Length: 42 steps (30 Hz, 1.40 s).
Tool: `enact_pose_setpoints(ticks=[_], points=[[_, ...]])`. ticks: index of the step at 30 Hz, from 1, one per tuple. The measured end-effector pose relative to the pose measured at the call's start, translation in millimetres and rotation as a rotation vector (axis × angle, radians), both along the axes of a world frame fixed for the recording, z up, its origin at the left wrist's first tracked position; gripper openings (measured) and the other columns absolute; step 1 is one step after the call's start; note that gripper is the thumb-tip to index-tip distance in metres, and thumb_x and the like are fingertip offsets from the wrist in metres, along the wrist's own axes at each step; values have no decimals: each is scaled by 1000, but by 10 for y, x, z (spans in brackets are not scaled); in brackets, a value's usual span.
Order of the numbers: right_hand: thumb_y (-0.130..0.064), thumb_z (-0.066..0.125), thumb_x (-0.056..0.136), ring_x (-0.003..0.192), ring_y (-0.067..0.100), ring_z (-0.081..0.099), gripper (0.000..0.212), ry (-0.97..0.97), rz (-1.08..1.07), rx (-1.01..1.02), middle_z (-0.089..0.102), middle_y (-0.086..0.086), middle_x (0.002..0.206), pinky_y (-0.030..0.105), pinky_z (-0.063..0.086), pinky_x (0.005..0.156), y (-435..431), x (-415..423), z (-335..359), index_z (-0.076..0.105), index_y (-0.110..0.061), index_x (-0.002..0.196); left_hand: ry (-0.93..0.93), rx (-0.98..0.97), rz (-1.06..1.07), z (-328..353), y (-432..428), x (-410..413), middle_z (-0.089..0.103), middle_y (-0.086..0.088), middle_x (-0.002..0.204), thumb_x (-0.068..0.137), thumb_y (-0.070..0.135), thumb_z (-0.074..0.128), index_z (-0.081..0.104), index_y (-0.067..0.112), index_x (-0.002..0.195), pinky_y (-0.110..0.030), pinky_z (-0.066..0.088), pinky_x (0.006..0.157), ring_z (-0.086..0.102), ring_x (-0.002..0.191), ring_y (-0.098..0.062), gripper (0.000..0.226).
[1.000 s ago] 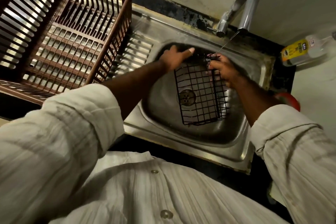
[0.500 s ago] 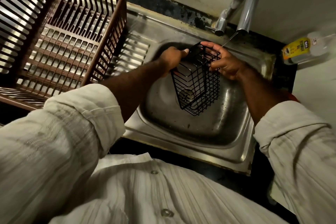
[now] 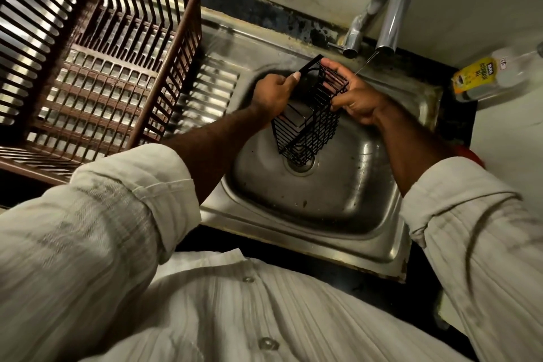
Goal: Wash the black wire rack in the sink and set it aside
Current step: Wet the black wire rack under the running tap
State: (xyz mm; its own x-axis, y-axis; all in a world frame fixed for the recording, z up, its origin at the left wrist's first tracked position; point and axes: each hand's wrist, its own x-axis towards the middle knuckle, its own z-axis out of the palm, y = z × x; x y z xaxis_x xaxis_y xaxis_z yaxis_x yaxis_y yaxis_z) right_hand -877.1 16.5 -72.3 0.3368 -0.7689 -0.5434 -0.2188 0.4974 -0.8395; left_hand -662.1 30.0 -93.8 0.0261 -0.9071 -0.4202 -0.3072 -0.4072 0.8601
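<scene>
The black wire rack (image 3: 307, 129) hangs tilted over the steel sink (image 3: 308, 214), its lower end above the drain (image 3: 299, 164). My left hand (image 3: 274, 94) grips its upper left edge, thumb along the black frame. My right hand (image 3: 357, 97) holds the rack's upper right side, fingers curled through the wires. A thin stream of water (image 3: 364, 64) runs from the tap (image 3: 388, 15) down to my right hand.
A large brown plastic dish basket (image 3: 97, 47) stands on the ribbed drainboard (image 3: 214, 88) to the left of the basin. A bottle of dishwash liquid (image 3: 493, 76) lies on the counter at the right. Something red (image 3: 470, 156) shows behind my right forearm.
The rack was lying flat in the basin; both hands lifted it and turned it on edge, raising it toward the tap.
</scene>
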Motion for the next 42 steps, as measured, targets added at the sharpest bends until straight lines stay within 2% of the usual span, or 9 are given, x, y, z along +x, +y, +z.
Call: enact_pose_setpoints(ticks=[5, 9, 12, 15, 17, 21, 31, 36, 42], points=[[29, 52, 65, 143, 12, 39, 104, 46, 36, -40, 41, -6, 156, 34, 54, 93, -32, -12, 12, 44, -32, 148, -14, -14, -1, -22, 28, -3, 41, 9, 49, 97, 51, 56, 48, 20, 58, -50, 60, 56, 47, 51, -18, 51], [27, 50, 73, 120, 9, 59, 89, 180, 40, -108, 48, -3, 145, 27, 54, 72, -38, 57, 225, 49, -27, 144, -63, -36, -27, 7, 81, -19, 42, 10, 47, 100, 48, 54, 45, 21, 55, -52, 60, 58, 50, 49, -14, 53], [21, 45, 82, 105, 18, 65, 62, 242, -277, -240, 58, -4, 127, 16, 45, 58, -48, 179, 359, 59, -12, 133, -93, -45, -29, -13, 94, -19, 44, 9, 49, 100, 50, 53, 46, 21, 57, -52, 59, 59, 51, 48, -13, 52], [3, 53, 91, 101, 24, 67, 31, -74, -761, -79, 72, 5, 106, 24, 53, 76, -65, 251, 437, 68, -2, 118, -137, -47, -41, 12, 84, -31, 47, 7, 51, 99, 53, 52, 48, 19, 58, -50, 60, 61, 55, 51, -17, 53], [-6, 48, 95, 110, 29, 67, 29, -324, -821, 154, 71, 16, 113, 35, 57, 88, -43, 287, 540, 65, 3, 118, -150, -36, -64, 43, 63, -35, 52, 4, 55, 99, 52, 52, 54, 17, 62, -49, 61, 63, 59, 55, -20, 51], [-18, 39, 101, 122, 52, 56, 48, -589, -643, 436, 56, 41, 127, 53, 47, 106, 10, 322, 745, 51, 20, 126, -186, -18, -97, -27, -18, 1, 71, -15, 78, 91, 61, 45, 63, 10, 80, -51, 60, 73, 70, 75, -36, 55], [-23, 42, 98, 128, 47, 53, 54, -289, -64, 568, 52, 36, 136, 51, 43, 108, 44, 231, 961, 45, 14, 138, -265, -57, -228, 144, -11, -47, 72, -18, 105, 105, 42, 41, 65, 6, 113, -45, 59, 79, 70, 88, -36, 44], [-23, 45, 98, 125, 46, 56, 52, -178, -48, 557, 55, 34, 134, 51, 45, 107, 5, 241, 908, 50, 14, 135, -197, -48, -229, 145, 12, -47, 70, -18, 100, 105, 41, 43, 61, 7, 109, -49, 62, 69, 71, 76, -34, 38], [-17, 46, 94, 104, 55, 64, 47, -369, -350, 463, 51, 42, 132, 55, 55, 90, -95, 209, 865, 56, 22, 118, -65, -13, -215, 154, 12, -32, 65, -12, 100, 107, 30, 43, 56, 9, 124, -20, 51, 43, 66, 62, -12, 30]])
